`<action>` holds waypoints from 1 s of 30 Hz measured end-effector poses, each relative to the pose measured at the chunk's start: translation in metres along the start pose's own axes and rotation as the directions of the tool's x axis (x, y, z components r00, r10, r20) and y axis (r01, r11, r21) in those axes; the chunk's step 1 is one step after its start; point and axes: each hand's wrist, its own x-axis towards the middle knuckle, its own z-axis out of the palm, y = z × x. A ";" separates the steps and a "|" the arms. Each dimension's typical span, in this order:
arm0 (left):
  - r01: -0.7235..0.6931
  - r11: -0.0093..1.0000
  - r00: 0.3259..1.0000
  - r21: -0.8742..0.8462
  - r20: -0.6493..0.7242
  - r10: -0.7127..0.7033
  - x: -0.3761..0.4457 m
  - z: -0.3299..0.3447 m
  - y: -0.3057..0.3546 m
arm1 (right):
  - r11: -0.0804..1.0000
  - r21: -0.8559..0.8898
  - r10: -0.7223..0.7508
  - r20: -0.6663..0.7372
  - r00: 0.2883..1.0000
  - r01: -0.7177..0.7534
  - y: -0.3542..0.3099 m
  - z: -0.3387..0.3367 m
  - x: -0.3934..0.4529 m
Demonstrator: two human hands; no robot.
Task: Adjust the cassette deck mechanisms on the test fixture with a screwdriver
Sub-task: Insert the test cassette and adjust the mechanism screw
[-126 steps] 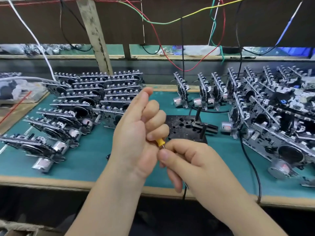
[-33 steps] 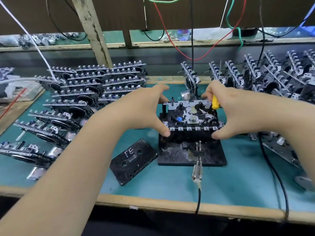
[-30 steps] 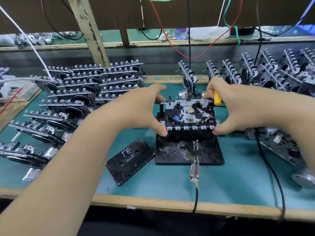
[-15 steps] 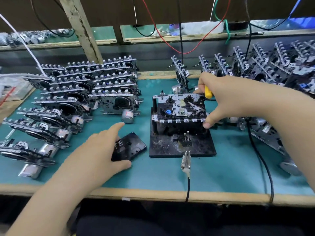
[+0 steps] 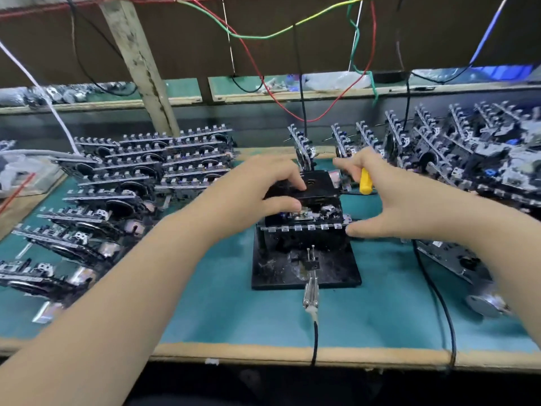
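Note:
A black test fixture (image 5: 275, 271) lies mid-bench with a cassette deck mechanism (image 5: 304, 227) mounted on it. My left hand (image 5: 251, 194) holds a black cassette (image 5: 319, 186) by its left end, tilted over the top of the mechanism. My right hand (image 5: 389, 200) grips a yellow-handled screwdriver (image 5: 365, 181) in its curled fingers; its thumb touches the mechanism's right front corner. The screwdriver's tip is hidden.
Rows of cassette mechanisms (image 5: 140, 174) are stacked at the left, and more mechanisms (image 5: 468, 159) crowd the right. A metal clip on a black cable (image 5: 314, 341) runs from the fixture over the bench's front edge. Coloured wires (image 5: 292, 83) hang behind.
My left hand picked the cassette up from the mat left of the fixture and carried it over the mechanism. My right hand stayed at the mechanism's right side with the screwdriver.

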 end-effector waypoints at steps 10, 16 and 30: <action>0.021 1.000 0.996 -0.018 0.089 -0.019 -0.018 0.012 -0.003 | 0.881 0.432 0.047 -0.485 0.873 0.193 -0.003 0.057 0.000; 0.033 0.997 0.999 -0.076 0.033 -0.030 -0.013 0.005 -0.003 | 0.834 0.500 0.092 -0.541 0.836 0.232 -0.007 0.067 0.003; 0.088 0.967 0.994 -0.239 -0.035 -0.099 -0.029 0.027 -0.010 | 0.802 0.549 0.097 -0.506 0.857 0.234 -0.004 0.072 -0.004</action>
